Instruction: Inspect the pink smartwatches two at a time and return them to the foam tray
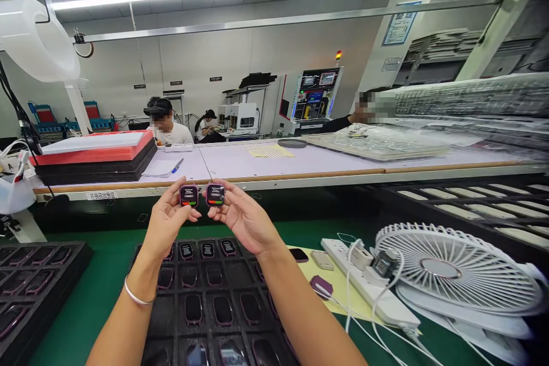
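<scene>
Workroom, green desk [103,266], with a white desk [223,167] behind it.

Held: two watches, just beside each other above the black tray [238,275], screens lit. Left hand [165,223]: my fingers pinch one watch [189,195] by its edges. Right hand [249,218]: my fingers pinch the other watch [215,195] likewise.

Risks, as I judge them:
- Drop: an edge-only pinch could slip, sending a watch down onto those in the tray.
- Knock: with so little gap, one small twist of either wrist could clack the cases together.
- Mix-up: near-identical screens could make me confuse left with right.
- Snag: the loose white cables [348,286] near my right forearm could catch if I swing it outward.

Count:
- Watches in my fingers: two.
- Trays of watches: two, counting the left tray [71,279]; full contents uncountable, my arms cover part.
- Watches with lit text, tray's top row: three plainly visible.
- Pieces on the yellow sheet [305,270]: three, one purple [322,287].
- Power strip [384,300]: one.
- Fan [463,269]: one.
- Other people: three.
</scene>
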`<action>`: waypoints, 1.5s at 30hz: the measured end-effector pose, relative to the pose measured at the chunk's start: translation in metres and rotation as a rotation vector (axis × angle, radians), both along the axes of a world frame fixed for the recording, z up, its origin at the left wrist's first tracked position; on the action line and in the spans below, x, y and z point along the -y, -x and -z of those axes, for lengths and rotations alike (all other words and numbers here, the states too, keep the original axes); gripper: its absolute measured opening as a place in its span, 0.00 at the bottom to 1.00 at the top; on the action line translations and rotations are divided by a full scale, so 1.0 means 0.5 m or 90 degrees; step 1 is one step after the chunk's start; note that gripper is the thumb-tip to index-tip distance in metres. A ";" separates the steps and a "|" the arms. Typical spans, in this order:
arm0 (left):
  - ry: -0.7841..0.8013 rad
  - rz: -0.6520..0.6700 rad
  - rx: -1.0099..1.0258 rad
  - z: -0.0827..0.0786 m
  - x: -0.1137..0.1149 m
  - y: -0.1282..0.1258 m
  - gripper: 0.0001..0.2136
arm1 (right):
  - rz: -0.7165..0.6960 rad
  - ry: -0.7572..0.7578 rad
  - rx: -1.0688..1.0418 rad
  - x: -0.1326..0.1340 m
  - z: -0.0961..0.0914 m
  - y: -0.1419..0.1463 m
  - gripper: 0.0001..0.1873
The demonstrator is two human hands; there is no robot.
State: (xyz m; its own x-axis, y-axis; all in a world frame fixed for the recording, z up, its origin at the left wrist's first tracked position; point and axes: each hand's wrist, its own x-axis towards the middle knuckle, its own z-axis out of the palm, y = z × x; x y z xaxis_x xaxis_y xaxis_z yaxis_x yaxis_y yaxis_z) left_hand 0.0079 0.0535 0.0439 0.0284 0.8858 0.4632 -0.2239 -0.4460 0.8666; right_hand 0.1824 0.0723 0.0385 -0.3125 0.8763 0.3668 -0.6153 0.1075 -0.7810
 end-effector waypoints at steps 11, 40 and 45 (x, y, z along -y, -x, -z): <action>-0.052 -0.004 -0.028 0.008 0.001 -0.007 0.29 | 0.034 -0.060 0.030 0.009 0.004 0.003 0.25; -0.082 -0.023 -0.046 0.002 0.011 -0.012 0.27 | 0.028 -0.080 0.045 0.017 0.001 0.006 0.26; -0.080 -0.027 -0.036 0.004 0.011 -0.015 0.27 | 0.038 -0.084 0.049 0.019 0.001 0.007 0.27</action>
State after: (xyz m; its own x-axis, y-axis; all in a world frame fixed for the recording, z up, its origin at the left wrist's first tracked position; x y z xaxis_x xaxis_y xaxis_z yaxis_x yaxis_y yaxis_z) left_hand 0.0152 0.0479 0.0417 0.0209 0.8218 0.5694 -0.1544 -0.5600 0.8140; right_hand 0.1789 0.0626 0.0381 -0.2922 0.8399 0.4574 -0.5439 0.2474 -0.8019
